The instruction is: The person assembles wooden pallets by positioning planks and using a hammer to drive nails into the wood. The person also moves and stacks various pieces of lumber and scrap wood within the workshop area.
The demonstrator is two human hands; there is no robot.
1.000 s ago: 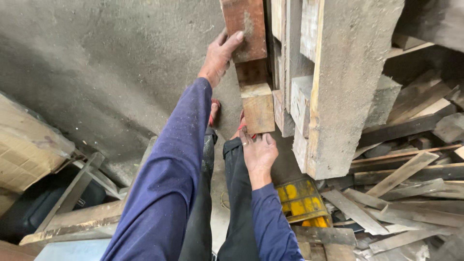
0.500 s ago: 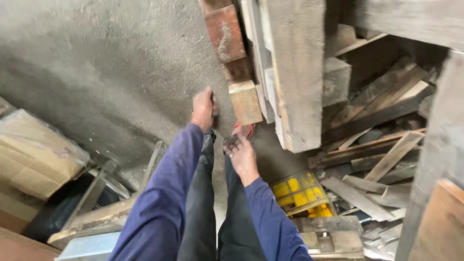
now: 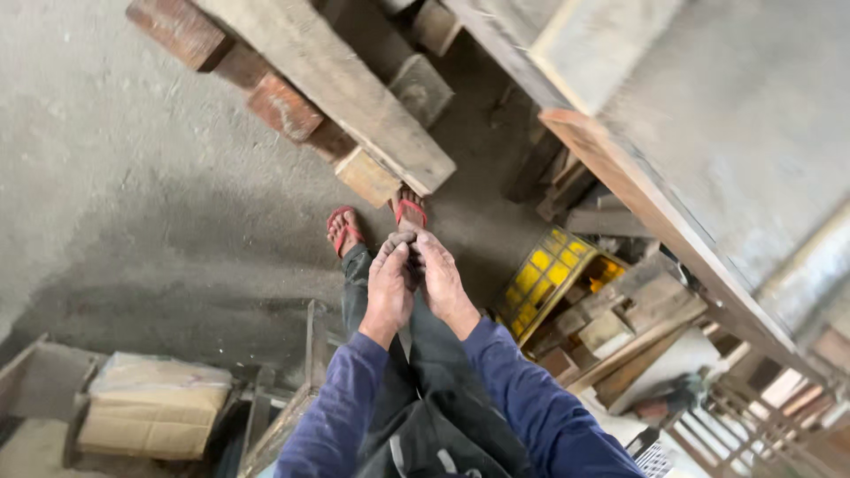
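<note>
Both empty hands, left hand [image 3: 390, 288] and right hand [image 3: 440, 279], meet fingers loosely together above the pallet's plank end [image 3: 390, 146], seemingly brushing off dust.

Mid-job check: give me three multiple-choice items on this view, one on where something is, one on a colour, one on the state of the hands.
1. Where is the yellow plastic grid crate relative to the person's hands?
A. To the right of them
B. To the left, on the cardboard box
C. On top of the pallet

2. What colour are the straps of the sandals on the person's feet?
A. Blue
B. Red
C. White

3. What are the left hand and right hand doing?
A. Gripping a block
B. Resting on the concrete floor
C. Empty, fingertips touching each other

Answers: 1 A, the crate sits right of the right hand among scrap wood. 2 B, red straps show on both feet. 3 C, both hands meet in mid-air holding nothing.
</note>
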